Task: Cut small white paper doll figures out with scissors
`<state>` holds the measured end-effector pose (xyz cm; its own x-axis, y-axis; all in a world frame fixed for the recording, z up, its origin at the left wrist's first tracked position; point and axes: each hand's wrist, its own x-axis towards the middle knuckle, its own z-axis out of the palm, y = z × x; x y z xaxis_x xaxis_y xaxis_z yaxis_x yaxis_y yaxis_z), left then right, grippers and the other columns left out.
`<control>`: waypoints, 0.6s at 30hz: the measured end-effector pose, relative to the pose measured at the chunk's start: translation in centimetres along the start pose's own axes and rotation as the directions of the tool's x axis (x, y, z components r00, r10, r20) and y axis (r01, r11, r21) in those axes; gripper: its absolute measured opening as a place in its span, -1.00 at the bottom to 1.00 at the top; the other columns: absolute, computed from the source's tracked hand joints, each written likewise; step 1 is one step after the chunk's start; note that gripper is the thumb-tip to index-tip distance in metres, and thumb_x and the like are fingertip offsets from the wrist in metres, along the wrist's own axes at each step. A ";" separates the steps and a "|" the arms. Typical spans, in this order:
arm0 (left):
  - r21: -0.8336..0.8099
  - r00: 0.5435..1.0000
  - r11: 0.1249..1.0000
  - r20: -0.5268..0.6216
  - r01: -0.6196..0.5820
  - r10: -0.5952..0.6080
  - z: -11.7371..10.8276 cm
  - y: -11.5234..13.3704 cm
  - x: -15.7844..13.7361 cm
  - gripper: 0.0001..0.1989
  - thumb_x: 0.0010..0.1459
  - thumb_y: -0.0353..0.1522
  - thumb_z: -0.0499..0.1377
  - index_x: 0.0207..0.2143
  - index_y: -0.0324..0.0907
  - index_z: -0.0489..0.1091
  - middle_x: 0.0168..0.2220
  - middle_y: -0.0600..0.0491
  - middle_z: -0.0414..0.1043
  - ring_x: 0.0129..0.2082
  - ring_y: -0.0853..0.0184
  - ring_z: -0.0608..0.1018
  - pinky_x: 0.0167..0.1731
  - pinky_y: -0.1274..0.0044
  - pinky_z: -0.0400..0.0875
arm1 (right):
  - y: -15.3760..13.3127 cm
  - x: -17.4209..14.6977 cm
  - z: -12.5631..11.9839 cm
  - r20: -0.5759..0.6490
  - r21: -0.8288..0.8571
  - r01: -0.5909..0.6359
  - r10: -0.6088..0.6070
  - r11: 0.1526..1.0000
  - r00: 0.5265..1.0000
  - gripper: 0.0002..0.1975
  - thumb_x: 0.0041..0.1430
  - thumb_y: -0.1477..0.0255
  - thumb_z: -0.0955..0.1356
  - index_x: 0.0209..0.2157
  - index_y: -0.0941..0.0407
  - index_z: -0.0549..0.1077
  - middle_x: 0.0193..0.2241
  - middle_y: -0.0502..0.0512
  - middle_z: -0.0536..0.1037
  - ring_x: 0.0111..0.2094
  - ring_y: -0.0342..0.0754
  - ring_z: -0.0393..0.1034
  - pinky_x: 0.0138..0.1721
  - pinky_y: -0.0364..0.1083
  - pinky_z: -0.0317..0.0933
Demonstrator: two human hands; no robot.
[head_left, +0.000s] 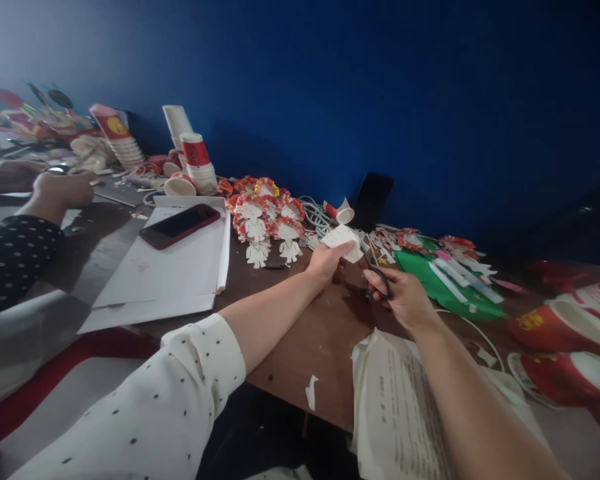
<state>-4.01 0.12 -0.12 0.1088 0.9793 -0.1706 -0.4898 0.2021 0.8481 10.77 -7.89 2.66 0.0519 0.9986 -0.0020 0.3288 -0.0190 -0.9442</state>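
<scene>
Between the thumb and fingers of my left hand (329, 261) is a piece of white paper (341, 241), held above the brown table (300, 333). My right hand (405, 293) is closed on black-handled scissors (381, 283), with fingers in the handle loops. The scissors are just right of the paper; their blades are hard to make out, so I cannot tell whether they touch it. Beyond my left hand lies a cluster of white paper dolls (267, 227) with red and orange ruffled edges. Paper scraps (380, 243) are strewn behind the scissors.
A green sheet (425, 273) with white markers (450, 280) lies right. Red paper cups (570, 327) stand at the right edge, more cup stacks (199, 167) at the back. A phone (180, 225) rests on a white box lid (150, 280). A co-worker's hands (63, 187) are far left.
</scene>
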 end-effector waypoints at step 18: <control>0.034 0.996 0.999 0.082 -0.032 0.029 0.0 0.1 -0.7 -0.74 -0.07 -0.32 0.41 -0.33 -0.29 0.54 -0.36 -0.08 0.60 -0.49 0.40 0.49 -0.53 0.57 0.21 | 0.1 0.1 -0.1 0.004 0.114 -0.043 0.043 0.993 0.999 -0.51 -0.13 -0.02 0.56 -0.48 0.15 0.55 -0.56 0.01 0.46 -0.59 -0.20 0.23 -0.61 -0.18 -0.02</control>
<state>-4.12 -0.54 0.11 0.1650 0.9807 -0.1047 -0.4636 0.1708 0.8694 10.87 -7.78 2.57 0.0619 0.9971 -0.0437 0.2168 -0.0562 -0.9746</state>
